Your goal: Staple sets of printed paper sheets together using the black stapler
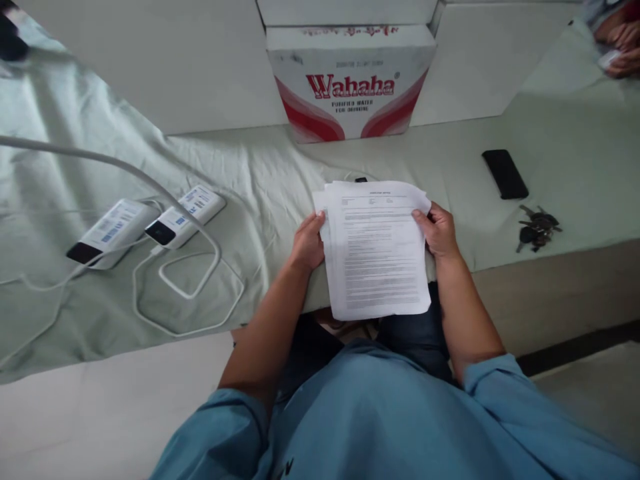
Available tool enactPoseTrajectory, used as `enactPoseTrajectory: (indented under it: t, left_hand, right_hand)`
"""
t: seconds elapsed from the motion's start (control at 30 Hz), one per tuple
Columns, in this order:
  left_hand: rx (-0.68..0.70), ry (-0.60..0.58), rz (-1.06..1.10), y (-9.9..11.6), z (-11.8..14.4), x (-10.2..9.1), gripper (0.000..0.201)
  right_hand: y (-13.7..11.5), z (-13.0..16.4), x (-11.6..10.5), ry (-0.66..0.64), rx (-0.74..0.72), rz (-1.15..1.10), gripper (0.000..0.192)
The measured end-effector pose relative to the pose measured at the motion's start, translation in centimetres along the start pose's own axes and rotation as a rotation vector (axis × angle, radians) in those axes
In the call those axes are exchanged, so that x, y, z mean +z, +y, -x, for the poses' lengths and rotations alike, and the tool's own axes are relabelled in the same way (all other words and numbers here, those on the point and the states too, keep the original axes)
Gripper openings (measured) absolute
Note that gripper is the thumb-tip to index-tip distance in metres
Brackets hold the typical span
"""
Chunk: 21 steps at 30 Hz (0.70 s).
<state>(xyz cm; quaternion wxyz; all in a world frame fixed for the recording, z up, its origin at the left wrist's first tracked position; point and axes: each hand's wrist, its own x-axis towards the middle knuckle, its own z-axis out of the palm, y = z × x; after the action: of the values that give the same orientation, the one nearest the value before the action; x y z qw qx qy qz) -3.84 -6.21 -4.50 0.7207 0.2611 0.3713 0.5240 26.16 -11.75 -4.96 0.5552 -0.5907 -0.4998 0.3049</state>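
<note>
At the near edge of the cloth-covered table [550, 133], a stack of printed sheets [377, 260] is held between both hands, centred in front of the body. The long axis of the stack runs away from the person, top edge toward the Wahaha water carton [350, 80], bottom edge overhanging the table edge above the lap. The left hand [307, 243] is closed on the left margin, thumb on top and fingers hidden beneath. The right hand [440, 230] is closed on the right margin in the same manner, placed slightly higher up the page. The sheets are fanned a little at the upper left corner, so edges are not flush. Both hands are equally near; neither is free.

To the left, two power banks [150, 227] with white cables [190, 293] are noted lying on the cloth, well apart from the stack. To the right, a black phone [505, 173] and a bunch of keys [537, 227] are recorded. Another person's hands [620, 47] appear at the far right corner.
</note>
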Motion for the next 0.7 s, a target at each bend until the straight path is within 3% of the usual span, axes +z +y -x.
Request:
enactPoseTrajectory:
  t: [0.2, 0.43, 0.7]
  left_hand:
    - [-0.021, -0.036, 0.043, 0.1, -0.7, -0.4, 0.033]
    - [-0.104, -0.105, 0.03, 0.5, -0.2, -0.5, 0.042]
    - [-0.14, -0.094, 0.045, 0.1, -0.3, -0.5, 0.044]
  right_hand:
    - [-0.7, -0.2, -0.2, 0.099, 0.006, -0.012, 0.046]
    - [-2.8, 1.1, 0.3, 0.049, 0.041, -0.067, 0.042]
    - [-2.0, 1.6, 1.9, 0.004, 0.039, 0.033, 0.043]
